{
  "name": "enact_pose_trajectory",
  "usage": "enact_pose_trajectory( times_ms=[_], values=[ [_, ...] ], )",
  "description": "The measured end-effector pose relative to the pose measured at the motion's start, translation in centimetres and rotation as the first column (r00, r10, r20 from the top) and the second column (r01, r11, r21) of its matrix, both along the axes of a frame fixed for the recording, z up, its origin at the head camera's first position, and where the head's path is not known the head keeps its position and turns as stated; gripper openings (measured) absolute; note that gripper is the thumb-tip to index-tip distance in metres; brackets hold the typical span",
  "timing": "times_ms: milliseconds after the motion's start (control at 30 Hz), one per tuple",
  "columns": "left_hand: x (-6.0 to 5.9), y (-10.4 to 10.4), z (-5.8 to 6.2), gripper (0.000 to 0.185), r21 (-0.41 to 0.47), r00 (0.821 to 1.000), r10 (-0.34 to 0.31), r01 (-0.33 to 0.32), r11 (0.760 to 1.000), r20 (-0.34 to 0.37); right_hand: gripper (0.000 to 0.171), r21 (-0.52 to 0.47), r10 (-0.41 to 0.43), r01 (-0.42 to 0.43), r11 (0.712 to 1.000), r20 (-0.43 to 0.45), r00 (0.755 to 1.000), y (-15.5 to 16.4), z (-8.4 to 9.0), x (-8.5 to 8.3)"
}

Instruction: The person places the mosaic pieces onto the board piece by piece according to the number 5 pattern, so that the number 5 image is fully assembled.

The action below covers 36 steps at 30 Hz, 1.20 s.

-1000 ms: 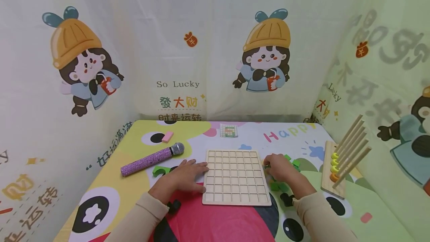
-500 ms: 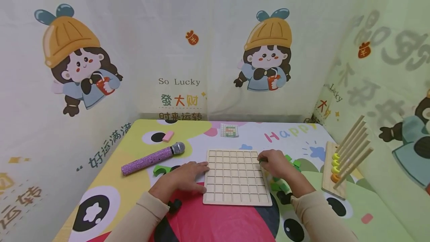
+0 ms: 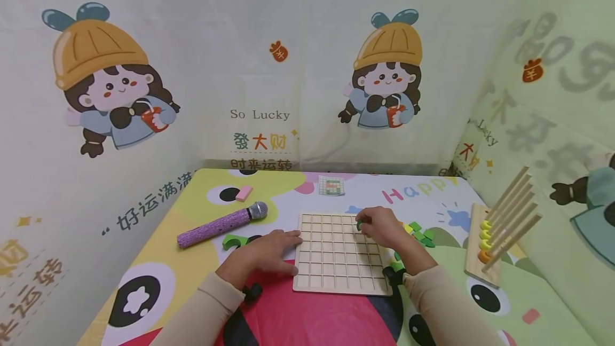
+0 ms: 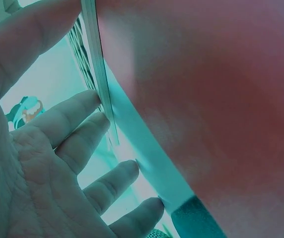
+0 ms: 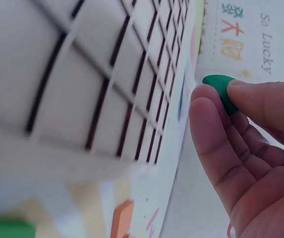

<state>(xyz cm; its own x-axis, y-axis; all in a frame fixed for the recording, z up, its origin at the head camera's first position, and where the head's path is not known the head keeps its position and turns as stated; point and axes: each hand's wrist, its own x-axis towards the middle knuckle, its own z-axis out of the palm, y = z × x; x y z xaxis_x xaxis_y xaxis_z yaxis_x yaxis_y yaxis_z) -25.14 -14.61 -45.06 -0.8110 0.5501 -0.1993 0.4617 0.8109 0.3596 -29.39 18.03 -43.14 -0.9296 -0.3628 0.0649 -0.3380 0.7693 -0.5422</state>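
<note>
A wooden grid board [image 3: 331, 266] with shallow square cells lies flat on the table. My left hand [image 3: 269, 254] rests at its left edge, fingers spread and nearly straight; the left wrist view has the fingertips [image 4: 100, 121] right at the board's side. Over the upper right cells, my right hand [image 3: 383, 227] pinches a small green block [image 5: 221, 91] between thumb and fingers. In the right wrist view this block stays above the grid, its lower part hidden by the fingers. Several loose green blocks [image 3: 425, 237] lie just right of the board, partly behind my right forearm.
A glittery purple microphone [image 3: 216, 228] and a green arch-shaped piece [image 3: 234, 241] lie left of the board. A pink block [image 3: 244, 193] and a printed grid card [image 3: 331, 186] are farther back. The peg stand [image 3: 473, 260], its rods upright, occupies the right side.
My right hand has moved from the loose blocks right of the board, leftward over its upper right cells, carrying a green block. My left hand keeps its place at the board's edge.
</note>
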Motion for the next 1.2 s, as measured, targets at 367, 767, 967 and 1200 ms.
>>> enact_pose_trajectory(
  times_ms=[367, 767, 967, 1200],
  values=[
    [-0.3, 0.0, -0.4, 0.076, 0.003, 1.000, -0.013, 0.013, 1.000, -0.010, 0.018, -0.058, -0.006, 0.007, 0.998, 0.031, 0.999, -2.3, -0.3, -1.3],
    [0.0, 0.2, -0.3, 0.076, 0.005, 1.000, 0.007, -0.007, 1.000, -0.003, 0.010, -0.153, -0.002, 0.018, 0.988, 0.104, 0.995, -4.4, -1.0, -2.5],
    [0.0, 0.2, -0.3, 0.077, 0.002, 1.000, 0.020, -0.020, 1.000, 0.002, 0.008, -0.163, 0.028, -0.012, 0.987, 0.101, 0.995, -5.5, -1.6, -3.0],
    [0.0, 0.3, 0.0, 0.077, 0.002, 1.000, 0.016, -0.016, 1.000, 0.010, 0.007, -0.099, 0.013, -0.006, 0.995, 0.069, 0.998, -6.1, -2.0, -3.4]
  ],
)
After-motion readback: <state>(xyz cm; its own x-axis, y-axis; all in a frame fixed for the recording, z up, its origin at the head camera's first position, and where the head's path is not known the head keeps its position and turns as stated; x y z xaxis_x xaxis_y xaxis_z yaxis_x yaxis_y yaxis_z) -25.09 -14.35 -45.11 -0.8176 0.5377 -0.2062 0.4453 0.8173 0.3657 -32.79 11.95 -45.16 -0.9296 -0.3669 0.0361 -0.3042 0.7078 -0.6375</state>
